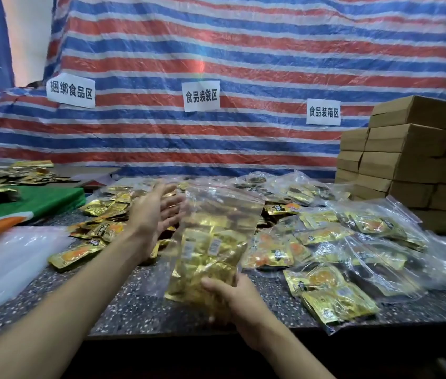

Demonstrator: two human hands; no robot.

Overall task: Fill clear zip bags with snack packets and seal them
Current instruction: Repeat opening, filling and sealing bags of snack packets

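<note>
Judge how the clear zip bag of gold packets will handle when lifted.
Probably floppy: the clear plastic zip bag looks creased. Likely bottom-heavy, since the gold foil packets bunch low above the right hand gripping it. Glossy film may slip.

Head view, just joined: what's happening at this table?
A person is packing at the table. The right hand grips the bottom of a clear zip bag stuffed with gold packets, held upright. The left hand is open, blurred, beside the bag's upper part. Filled bags lie to the right, loose packets to the left.
</note>
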